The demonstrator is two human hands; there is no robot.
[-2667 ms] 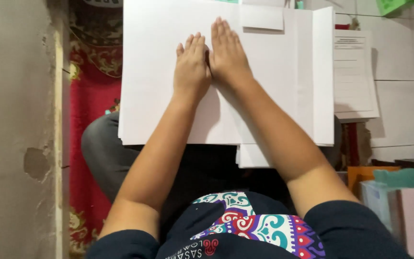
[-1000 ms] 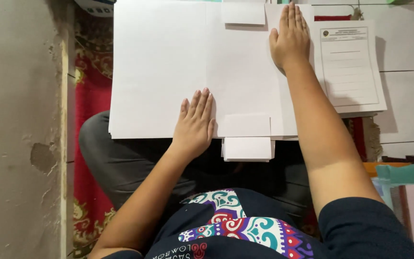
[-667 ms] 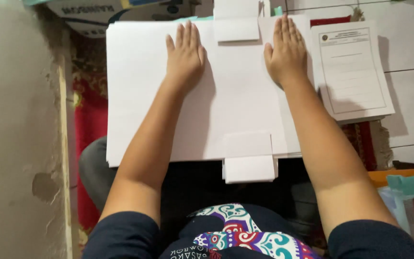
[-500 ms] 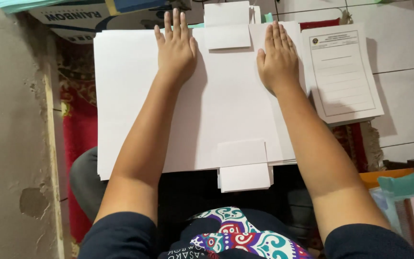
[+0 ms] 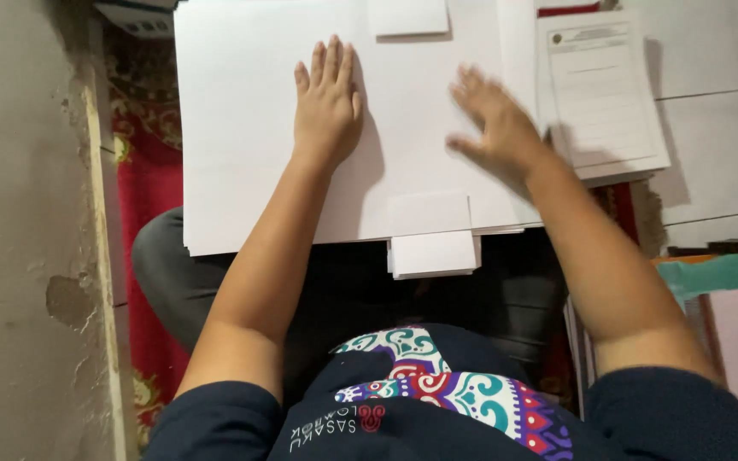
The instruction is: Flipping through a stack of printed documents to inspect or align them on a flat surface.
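A stack of large white sheets (image 5: 241,128) lies across my lap, each with a small rectangular tab at the near edge (image 5: 433,248) and another at the far edge (image 5: 407,15). My left hand (image 5: 328,98) rests flat on the top sheet, fingers together and pointing away from me. My right hand (image 5: 497,124) is blurred, fingers spread, over the right part of the sheet; I cannot tell whether it touches the paper. Neither hand holds anything.
A printed form sheet (image 5: 604,94) lies right of the stack on a white tiled floor (image 5: 711,111). A red patterned rug (image 5: 143,188) and a rough grey wall (image 5: 19,230) are on the left. Teal and pink folders (image 5: 728,299) sit at lower right.
My right hand has come back from the sheet's far right part toward the middle and is in motion. My left hand has shifted slightly right along the top sheet.
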